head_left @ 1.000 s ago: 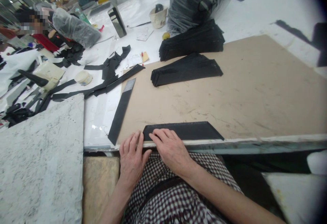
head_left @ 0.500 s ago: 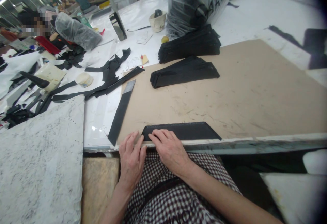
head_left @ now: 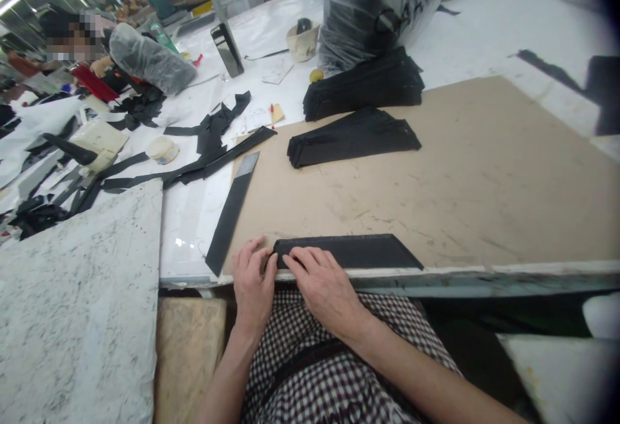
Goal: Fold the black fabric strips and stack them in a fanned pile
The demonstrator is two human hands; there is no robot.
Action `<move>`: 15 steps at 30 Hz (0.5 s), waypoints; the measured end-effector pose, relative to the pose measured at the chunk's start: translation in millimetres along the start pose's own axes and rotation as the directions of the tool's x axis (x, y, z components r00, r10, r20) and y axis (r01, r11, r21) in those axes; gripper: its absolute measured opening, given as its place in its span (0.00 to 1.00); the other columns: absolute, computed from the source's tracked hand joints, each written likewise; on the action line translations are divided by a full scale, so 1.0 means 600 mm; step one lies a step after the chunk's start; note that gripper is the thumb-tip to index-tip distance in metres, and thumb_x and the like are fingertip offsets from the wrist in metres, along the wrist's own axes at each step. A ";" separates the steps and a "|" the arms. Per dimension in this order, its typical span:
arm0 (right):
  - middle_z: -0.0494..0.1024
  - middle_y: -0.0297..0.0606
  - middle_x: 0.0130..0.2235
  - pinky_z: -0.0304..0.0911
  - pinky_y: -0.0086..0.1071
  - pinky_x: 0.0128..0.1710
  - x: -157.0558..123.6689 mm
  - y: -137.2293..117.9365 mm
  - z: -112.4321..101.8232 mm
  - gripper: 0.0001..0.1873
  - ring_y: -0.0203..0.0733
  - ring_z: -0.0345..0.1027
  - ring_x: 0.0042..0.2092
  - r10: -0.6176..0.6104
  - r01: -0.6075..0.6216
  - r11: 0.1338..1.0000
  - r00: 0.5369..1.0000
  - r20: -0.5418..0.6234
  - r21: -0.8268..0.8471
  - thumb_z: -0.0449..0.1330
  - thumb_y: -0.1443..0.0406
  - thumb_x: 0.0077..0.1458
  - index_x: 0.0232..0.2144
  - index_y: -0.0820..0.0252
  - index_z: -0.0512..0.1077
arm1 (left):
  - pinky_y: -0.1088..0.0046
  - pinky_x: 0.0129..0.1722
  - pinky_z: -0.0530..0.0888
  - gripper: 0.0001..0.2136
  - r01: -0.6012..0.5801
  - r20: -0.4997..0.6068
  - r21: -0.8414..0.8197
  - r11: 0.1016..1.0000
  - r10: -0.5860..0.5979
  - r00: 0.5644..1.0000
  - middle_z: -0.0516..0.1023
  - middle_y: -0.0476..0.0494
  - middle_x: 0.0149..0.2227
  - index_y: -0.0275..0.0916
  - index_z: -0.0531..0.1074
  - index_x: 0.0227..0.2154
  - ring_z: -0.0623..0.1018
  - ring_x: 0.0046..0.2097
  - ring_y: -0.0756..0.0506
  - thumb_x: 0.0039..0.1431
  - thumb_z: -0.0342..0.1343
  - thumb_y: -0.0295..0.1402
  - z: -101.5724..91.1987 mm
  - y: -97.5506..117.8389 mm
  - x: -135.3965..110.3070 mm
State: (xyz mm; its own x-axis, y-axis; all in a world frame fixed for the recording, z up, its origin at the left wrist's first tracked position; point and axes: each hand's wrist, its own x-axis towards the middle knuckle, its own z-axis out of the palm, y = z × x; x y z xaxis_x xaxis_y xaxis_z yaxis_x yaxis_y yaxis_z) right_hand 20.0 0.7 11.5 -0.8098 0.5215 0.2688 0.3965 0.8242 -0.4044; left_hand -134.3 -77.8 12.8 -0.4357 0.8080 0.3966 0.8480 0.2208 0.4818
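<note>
A black fabric piece [head_left: 363,251] with slanted ends lies flat along the front edge of the brown board. At its left end is my left hand [head_left: 252,279], closed, with thumb and index fingertip pinching the corner. My right hand [head_left: 325,282] rests on the piece just beside it, palm down and fingers stretched out, pressing near the left part. Left of my hands lies a black strip [head_left: 230,217] with a grey end, set at a slant. The fingertips of my right hand partly cover the fabric's lower left edge.
Stacks of black fabric pieces [head_left: 358,137] sit farther back on the brown board [head_left: 465,172]. Behind them stand a plastic-wrapped bundle [head_left: 382,11], a white tub [head_left: 303,43] and a phone [head_left: 227,50] by a post. Black scraps [head_left: 213,130] lie to the left. A person works at far left.
My left hand has moved slightly right and up, its thumb and index finger closing on the fabric's left corner. The right hand stays on the piece. The whole view has shifted slightly.
</note>
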 end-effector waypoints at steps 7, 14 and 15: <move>0.72 0.46 0.55 0.62 0.44 0.50 0.000 0.001 0.000 0.20 0.49 0.62 0.53 -0.001 0.001 1.000 1.000 -0.016 0.000 0.55 0.71 0.62 0.56 0.62 0.69 | 0.54 0.59 0.68 0.05 -0.030 0.016 -0.054 0.998 0.031 0.999 0.75 0.40 0.54 0.42 0.74 0.42 0.72 0.58 0.41 0.65 0.55 0.30 0.000 -0.002 -0.003; 0.72 0.46 0.55 0.62 0.43 0.49 0.002 0.002 -0.003 0.20 0.49 0.62 0.52 -0.011 0.011 1.000 1.000 0.007 -0.006 0.55 0.71 0.63 0.56 0.63 0.69 | 0.55 0.60 0.68 0.08 0.103 0.000 -0.091 0.991 -0.104 0.995 0.73 0.39 0.55 0.41 0.72 0.45 0.72 0.58 0.41 0.64 0.58 0.34 -0.009 0.000 -0.005; 0.72 0.45 0.55 0.62 0.43 0.49 0.003 0.003 -0.004 0.19 0.49 0.62 0.52 -0.014 0.014 1.000 1.000 0.018 -0.002 0.55 0.71 0.63 0.56 0.63 0.69 | 0.55 0.60 0.68 0.08 0.107 0.004 -0.082 0.991 -0.107 0.994 0.73 0.39 0.55 0.42 0.73 0.44 0.72 0.58 0.41 0.64 0.57 0.34 -0.008 0.000 -0.006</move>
State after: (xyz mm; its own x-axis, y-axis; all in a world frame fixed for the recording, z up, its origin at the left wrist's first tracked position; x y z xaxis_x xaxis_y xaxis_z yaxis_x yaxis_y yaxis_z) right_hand 20.3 3.9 13.5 -0.8229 0.5061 0.2584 0.3863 0.8318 -0.3987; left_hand -134.3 -83.4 14.8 -0.5223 0.7822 0.3396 0.7693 0.2604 0.5834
